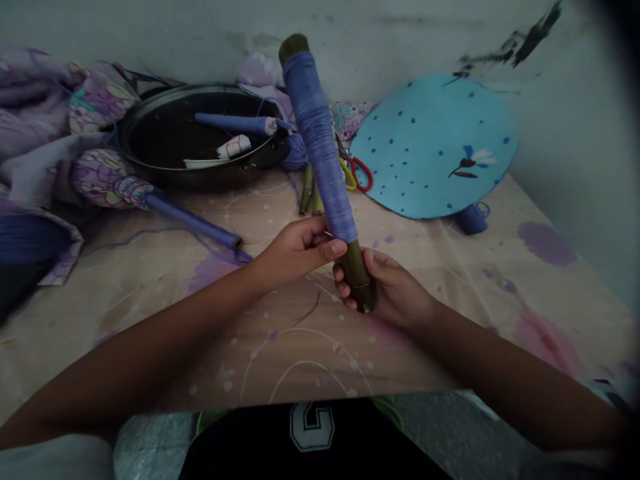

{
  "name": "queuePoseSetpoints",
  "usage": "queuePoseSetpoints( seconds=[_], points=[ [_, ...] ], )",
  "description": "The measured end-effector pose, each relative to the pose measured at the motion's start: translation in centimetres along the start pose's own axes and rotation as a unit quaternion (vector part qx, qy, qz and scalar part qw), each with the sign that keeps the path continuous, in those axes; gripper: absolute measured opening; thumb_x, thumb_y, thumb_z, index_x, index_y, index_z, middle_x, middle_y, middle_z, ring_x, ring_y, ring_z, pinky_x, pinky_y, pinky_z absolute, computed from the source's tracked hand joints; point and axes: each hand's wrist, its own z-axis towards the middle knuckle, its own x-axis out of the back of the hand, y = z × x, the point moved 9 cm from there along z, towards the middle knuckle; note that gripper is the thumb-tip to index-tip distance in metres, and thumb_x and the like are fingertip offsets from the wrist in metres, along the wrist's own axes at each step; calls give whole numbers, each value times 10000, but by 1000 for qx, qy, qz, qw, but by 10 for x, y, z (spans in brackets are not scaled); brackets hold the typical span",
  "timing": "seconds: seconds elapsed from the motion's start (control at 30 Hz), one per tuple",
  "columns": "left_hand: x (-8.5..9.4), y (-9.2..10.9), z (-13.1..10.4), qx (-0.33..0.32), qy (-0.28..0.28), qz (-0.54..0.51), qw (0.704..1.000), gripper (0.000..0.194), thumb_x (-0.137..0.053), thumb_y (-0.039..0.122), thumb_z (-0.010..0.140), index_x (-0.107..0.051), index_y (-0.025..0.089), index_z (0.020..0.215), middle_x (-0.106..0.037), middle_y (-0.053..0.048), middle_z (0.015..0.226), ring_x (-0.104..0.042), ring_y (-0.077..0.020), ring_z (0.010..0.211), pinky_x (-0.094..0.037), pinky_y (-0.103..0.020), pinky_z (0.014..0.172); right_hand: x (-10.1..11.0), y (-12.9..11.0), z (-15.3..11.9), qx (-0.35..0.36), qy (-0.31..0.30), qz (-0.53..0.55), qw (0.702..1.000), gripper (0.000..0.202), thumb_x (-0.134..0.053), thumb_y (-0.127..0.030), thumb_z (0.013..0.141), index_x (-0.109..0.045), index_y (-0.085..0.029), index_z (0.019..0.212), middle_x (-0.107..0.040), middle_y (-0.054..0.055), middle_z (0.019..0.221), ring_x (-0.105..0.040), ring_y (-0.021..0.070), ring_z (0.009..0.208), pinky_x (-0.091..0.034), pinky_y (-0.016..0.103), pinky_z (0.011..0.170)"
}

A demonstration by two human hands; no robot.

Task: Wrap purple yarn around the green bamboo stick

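A bamboo stick (325, 153) wound with blue-purple thread stands tilted in front of me, its bare top leaning left and away. My right hand (387, 283) is wrapped round its bare lower end. Just above, my left hand (307, 250) grips the same stick where the thread stops, thumb across the front and the other fingers behind, partly hidden. Left of my hands, a thinner stick wound with blue thread (197, 221) lies on the flowered tablecloth (280, 347), a loose thread trailing beside it.
Behind is a black pan (165, 163) holding another wound stick (235, 123). Scissors with red and yellow handles (357, 175) lie by a round blue dotted board (435, 147), with a small blue spool (473, 219) at its edge. Floral cloth (35, 127) is heaped left. A wall closes the back.
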Motion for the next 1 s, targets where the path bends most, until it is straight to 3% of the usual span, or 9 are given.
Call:
queuePoseSetpoints(
  seconds=[0.2,0.33,0.53,0.63,0.77,0.87,1.0],
  points=[
    [21,6,1,-16,99,94,991,401,-697,497,712,-594,124,818,-540,32,619,-481,-56,559,-372,-166,496,8,-18,-7,88,86,-51,991,368,-734,-446,728,-551,-217,950,-596,-18,743,-582,103,620,-426,162,425],
    [16,10,1,-22,74,98,992,439,-698,520,699,-628,127,878,-606,1,700,-542,-80,631,-433,-183,567,7,-20,-7,92,77,-62,991,292,-702,-412,769,-569,-200,919,-619,-4,716,-591,104,581,-416,167,412],
    [6,10,-1,-14,29,53,998,403,-687,472,739,-645,144,970,-641,-9,744,-608,-94,682,-491,-206,660,4,-6,-2,33,25,2,999,256,-640,-405,816,-598,-152,818,-665,39,771,-604,96,532,-427,171,394],
    [5,9,-1,-13,17,44,999,357,-682,462,749,-638,142,901,-627,-5,707,-607,-94,652,-486,-202,625,6,-2,-1,17,32,12,999,254,-627,-406,824,-597,-154,839,-660,38,764,-604,97,538,-445,177,411],
    [12,8,2,-15,48,62,997,343,-692,452,740,-606,128,813,-605,2,681,-564,-80,610,-452,-184,559,7,-8,-3,59,56,3,997,369,-694,-484,751,-582,-197,954,-625,13,802,-599,116,641,-476,196,456],
    [14,6,3,-9,55,64,996,353,-703,449,729,-593,121,798,-591,9,663,-543,-71,590,-433,-175,535,8,-7,-4,59,64,-19,996,360,-760,-424,710,-566,-206,920,-611,-13,733,-583,100,625,-481,191,498],
    [6,2,3,8,16,24,1000,363,-677,449,756,-577,121,874,-604,14,649,-560,-68,544,-424,-170,500,4,0,-1,19,22,-2,1000,318,-727,-427,752,-613,-169,899,-663,19,794,-634,101,633,-515,189,514]
  ],
)
